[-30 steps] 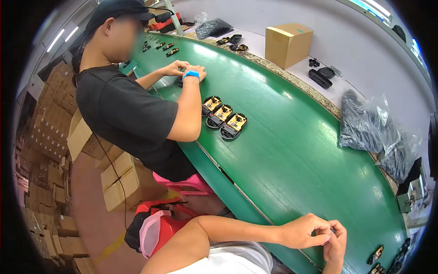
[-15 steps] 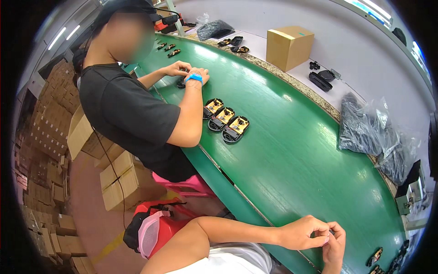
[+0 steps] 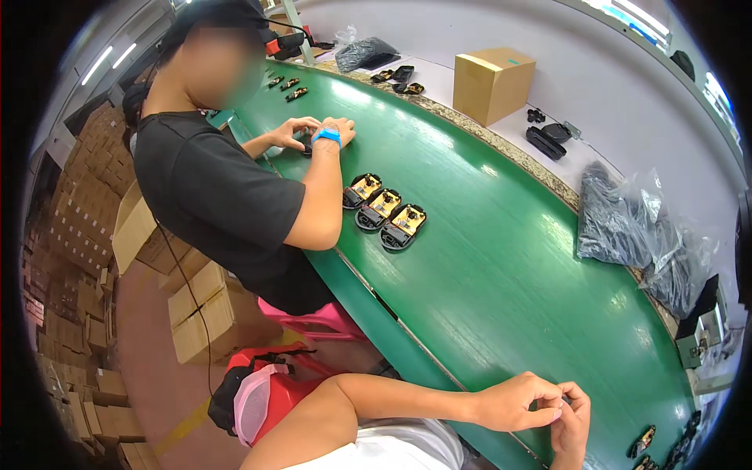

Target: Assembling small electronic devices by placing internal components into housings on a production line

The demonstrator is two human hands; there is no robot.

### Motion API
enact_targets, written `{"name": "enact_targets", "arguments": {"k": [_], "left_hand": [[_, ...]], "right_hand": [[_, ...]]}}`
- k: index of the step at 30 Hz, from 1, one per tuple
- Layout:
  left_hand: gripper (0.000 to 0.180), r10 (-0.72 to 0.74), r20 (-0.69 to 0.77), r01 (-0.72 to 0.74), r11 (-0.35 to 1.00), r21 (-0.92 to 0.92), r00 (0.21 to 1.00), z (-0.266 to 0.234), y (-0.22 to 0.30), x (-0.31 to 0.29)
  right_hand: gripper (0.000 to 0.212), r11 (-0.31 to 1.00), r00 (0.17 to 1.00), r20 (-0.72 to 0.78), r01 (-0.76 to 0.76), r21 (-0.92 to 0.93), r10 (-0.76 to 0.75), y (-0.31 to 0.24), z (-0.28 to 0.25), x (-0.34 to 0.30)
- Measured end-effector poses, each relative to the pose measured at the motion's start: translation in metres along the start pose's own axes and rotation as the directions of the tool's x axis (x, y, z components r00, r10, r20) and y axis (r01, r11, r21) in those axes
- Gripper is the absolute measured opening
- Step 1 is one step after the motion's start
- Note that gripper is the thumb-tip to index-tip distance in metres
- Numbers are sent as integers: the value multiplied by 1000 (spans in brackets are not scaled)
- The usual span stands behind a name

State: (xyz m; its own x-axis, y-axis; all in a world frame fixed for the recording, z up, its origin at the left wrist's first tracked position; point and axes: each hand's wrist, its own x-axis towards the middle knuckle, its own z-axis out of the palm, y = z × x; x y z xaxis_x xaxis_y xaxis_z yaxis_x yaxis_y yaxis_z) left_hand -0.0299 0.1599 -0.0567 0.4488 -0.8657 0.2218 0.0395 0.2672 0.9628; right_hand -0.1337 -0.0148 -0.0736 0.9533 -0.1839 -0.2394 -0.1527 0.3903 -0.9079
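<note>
Over the near right part of a green work surface (image 3: 501, 274), my two hands meet at the fingertips. My left hand (image 3: 517, 401) is closed, its thumb and fingers pinched together. Against it, my right hand (image 3: 572, 427) has its fingers curled in. Whatever lies between them is hidden by the fingers; only a tiny dark spot shows there. To the right of my hands is a small black part with yellowish pieces (image 3: 642, 441), lying on the green surface. More dark parts (image 3: 688, 439) are beside it at the picture's rim.
At left a co-worker in a black shirt (image 3: 211, 180) handles a dark part. Several black housings with yellow boards (image 3: 403, 225) lie mid-surface. Along the back ledge are a cardboard box (image 3: 489, 86), black casings (image 3: 546, 143) and plastic bags of dark parts (image 3: 615, 223). A pink stool (image 3: 313, 319) stands left.
My hands keep nearly the same pose, fingertips together. The co-worker's hands have shifted slightly at the dark part. The view has moved a little.
</note>
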Motion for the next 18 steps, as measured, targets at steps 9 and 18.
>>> {"name": "enact_targets", "arguments": {"k": [9, 18], "left_hand": [[21, 26, -12, -26, 999, -19, 1000, 0, 4, 1], [21, -19, -12, 19, 1000, 8, 1000, -1, 9, -1]], "right_hand": [[21, 1000, 1000, -13, 0, -10, 0, -2, 1, 1], [19, 1000, 1000, -4, -11, -15, 11, -4, 2, -3]]}}
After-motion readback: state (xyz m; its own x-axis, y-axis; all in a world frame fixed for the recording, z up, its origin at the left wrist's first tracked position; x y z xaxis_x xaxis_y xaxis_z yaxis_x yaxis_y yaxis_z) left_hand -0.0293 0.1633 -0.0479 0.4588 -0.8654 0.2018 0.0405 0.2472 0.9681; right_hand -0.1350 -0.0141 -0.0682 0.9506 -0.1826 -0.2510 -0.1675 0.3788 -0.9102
